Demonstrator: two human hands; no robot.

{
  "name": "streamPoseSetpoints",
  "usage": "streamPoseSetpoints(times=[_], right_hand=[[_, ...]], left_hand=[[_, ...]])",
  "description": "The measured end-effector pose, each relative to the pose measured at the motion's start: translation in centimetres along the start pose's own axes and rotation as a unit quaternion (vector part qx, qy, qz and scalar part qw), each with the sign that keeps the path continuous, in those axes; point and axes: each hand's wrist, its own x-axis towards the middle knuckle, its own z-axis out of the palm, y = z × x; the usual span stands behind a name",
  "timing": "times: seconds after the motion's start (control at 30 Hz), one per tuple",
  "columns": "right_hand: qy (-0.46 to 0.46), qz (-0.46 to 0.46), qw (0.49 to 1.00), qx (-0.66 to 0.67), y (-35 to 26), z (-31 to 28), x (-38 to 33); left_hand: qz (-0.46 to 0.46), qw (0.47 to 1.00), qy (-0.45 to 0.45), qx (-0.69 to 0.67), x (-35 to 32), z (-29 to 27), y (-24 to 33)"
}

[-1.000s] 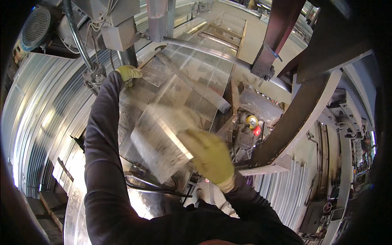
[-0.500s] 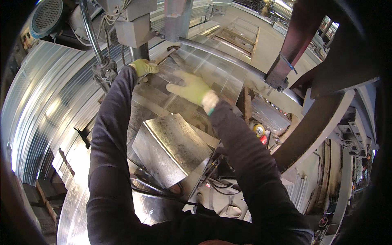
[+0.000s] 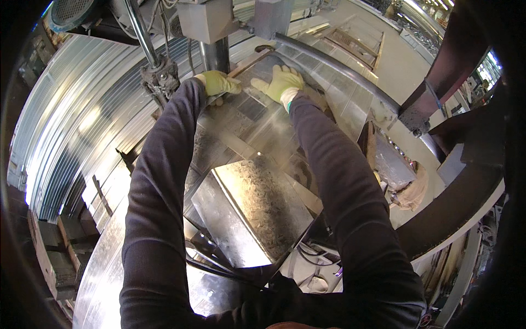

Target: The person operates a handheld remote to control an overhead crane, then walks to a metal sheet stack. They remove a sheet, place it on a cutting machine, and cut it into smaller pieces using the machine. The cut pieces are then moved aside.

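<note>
Both my hands wear pale yellow-green gloves and reach out to the far part of a work surface. My left hand (image 3: 220,84) is closed at the left edge of a thin grey metal sheet (image 3: 262,70), thumb on top, some fingertips showing below. To its right, my right hand (image 3: 281,83) lies flat on the sheet with its fingers spread. Nearer to me, between my forearms, sits a bent piece of shiny galvanized sheet metal (image 3: 268,203) with a fold along it. My right forearm hides part of the surface.
Long ribbed metal profiles (image 3: 82,126) are stacked at the left. A steel column (image 3: 215,55) and a greasy rod joint (image 3: 160,77) stand beyond my left arm. A round bar (image 3: 339,71) crosses behind my hands toward a heavy curved frame (image 3: 449,214). Dark cables (image 3: 219,268) run below the bent piece.
My right hand has moved forward and settled on the sheet, its fingers now spread. My left hand keeps its hold at the edge. The whole view has shifted slightly.
</note>
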Motion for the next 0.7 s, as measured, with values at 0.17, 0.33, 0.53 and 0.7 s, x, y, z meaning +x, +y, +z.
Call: streamPoseSetpoints(times=[0.17,0.33,0.53,0.7], right_hand=[[-0.038,-0.016,0.999,0.019,-0.4,-1.0,-1.3],[-0.019,-0.028,0.999,0.037,-1.3,-2.1,-3.0],[-0.056,-0.065,0.993,0.078,-3.2,-2.9,-5.2],[-0.182,-0.08,0.976,0.092,-5.2,-5.4,-4.8]], left_hand=[[0.049,0.998,0.008,0.024,-0.6,0.2,-0.1],[0.073,0.997,0.031,-0.009,-1.7,-0.7,0.1],[0.071,0.995,0.058,-0.029,-5.0,-1.7,-0.8],[0.118,0.988,0.096,-0.003,-7.0,-1.9,0.4]])
